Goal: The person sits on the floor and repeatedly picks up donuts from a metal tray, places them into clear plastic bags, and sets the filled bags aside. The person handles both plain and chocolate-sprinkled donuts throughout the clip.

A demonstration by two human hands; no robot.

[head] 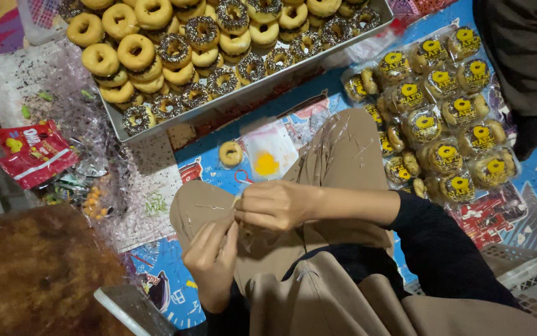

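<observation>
My left hand (pixel 211 256) and my right hand (pixel 273 205) meet over my knee, on beige trousers. Both pinch a thin clear plastic bag (pixel 248 238) that is hard to make out. The right thumb and fingers close on its top edge, and the left fingers hold it from below. A single plain donut (pixel 230 154) lies on the blue mat just beyond my hands, beside a clear bag with a yellow sticker (pixel 269 157).
A metal tray (pixel 218 107) heaped with plain and sprinkled donuts fills the top. Several bagged donuts with yellow labels (pixel 442 112) lie at the right. A red snack packet (pixel 32 152) sits at the left, another person (pixel 523 56) at the top right, a white crate (pixel 529 283) at the bottom right.
</observation>
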